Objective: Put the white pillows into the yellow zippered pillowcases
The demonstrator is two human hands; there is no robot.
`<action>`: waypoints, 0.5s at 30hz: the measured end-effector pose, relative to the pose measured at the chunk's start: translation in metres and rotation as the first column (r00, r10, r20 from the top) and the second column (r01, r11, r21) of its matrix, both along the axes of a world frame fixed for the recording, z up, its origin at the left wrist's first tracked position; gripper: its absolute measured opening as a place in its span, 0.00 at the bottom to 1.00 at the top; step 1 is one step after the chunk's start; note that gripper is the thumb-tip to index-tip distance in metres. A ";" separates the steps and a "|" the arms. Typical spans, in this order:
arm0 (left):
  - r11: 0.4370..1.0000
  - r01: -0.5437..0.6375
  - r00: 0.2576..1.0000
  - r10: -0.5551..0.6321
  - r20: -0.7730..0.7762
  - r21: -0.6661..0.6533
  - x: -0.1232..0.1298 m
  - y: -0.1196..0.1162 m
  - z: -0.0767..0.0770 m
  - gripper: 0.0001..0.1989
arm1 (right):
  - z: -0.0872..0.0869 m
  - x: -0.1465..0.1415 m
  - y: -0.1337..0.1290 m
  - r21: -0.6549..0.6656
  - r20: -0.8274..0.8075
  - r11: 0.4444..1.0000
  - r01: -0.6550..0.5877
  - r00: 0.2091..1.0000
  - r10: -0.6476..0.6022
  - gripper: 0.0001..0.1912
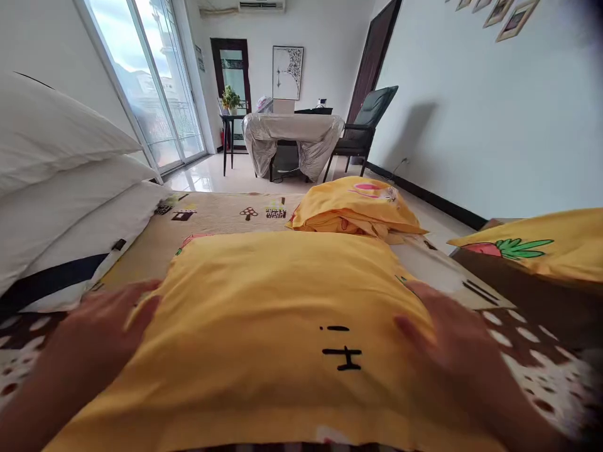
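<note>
Yellow-cased pillow (264, 301) between left hand (110, 323) and right hand (447, 329), touched at opposite edges with thumbs spread and fingers unclenched; past the left hand, stacked white pillows (56, 163); beyond the right hand, rumpled yellow bedding (348, 201) on mushroom-printed bedsheet (221, 210).

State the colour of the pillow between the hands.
The pillow is yellow with black lettering; see the head view.

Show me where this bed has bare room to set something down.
Bare printed sheet lies beyond the yellow pillow, between the white pillows and bunched yellow fabric. It's crowded nearer, where left hand and right hand flank the pillow.
</note>
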State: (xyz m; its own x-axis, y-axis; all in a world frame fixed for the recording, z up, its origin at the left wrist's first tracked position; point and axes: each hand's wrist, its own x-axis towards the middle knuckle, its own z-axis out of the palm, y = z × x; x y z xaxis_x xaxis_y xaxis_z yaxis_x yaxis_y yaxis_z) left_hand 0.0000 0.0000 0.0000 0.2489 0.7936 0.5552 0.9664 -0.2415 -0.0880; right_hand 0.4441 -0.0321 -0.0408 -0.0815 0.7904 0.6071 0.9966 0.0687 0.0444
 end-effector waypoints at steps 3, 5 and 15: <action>0.910 0.374 0.916 -0.392 -0.081 -0.179 0.079 0.017 -0.004 0.23 | 0.011 -0.087 0.023 -0.115 0.070 0.941 -0.317 0.943 0.326 0.33; 0.842 0.472 0.859 -0.506 -0.080 -0.261 0.116 0.029 -0.014 0.26 | 0.002 -0.110 0.036 -0.175 0.064 0.917 -0.358 0.926 0.373 0.33; 0.966 -0.005 1.000 -0.001 -0.023 -0.258 -0.030 -0.018 -0.133 0.30 | -0.112 0.050 -0.051 -0.218 0.071 0.969 0.113 0.993 -0.100 0.32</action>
